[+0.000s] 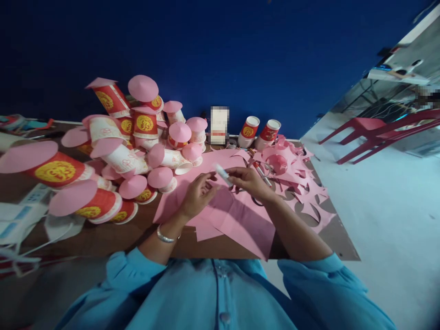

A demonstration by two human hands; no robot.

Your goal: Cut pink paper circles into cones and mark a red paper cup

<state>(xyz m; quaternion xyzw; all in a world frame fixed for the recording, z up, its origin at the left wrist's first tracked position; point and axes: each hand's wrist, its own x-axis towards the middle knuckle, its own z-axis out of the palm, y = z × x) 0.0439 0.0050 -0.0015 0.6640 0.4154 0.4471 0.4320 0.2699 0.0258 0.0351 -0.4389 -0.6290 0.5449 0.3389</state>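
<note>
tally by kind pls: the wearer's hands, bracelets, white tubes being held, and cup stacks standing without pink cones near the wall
Hands: 2 (left hand, right hand)
Silver bracelet: 1
White tube: 1
Cup stacks without cones: 2 (left stack, right stack)
Total: 6

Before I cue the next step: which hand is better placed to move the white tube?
Probably the right hand: it grips the white tube over the pink paper; the left hand is curled nearby, apparently not gripping it.

Right fingers (237,171) pinch together while left fingers (205,178) curl loosely.
</note>
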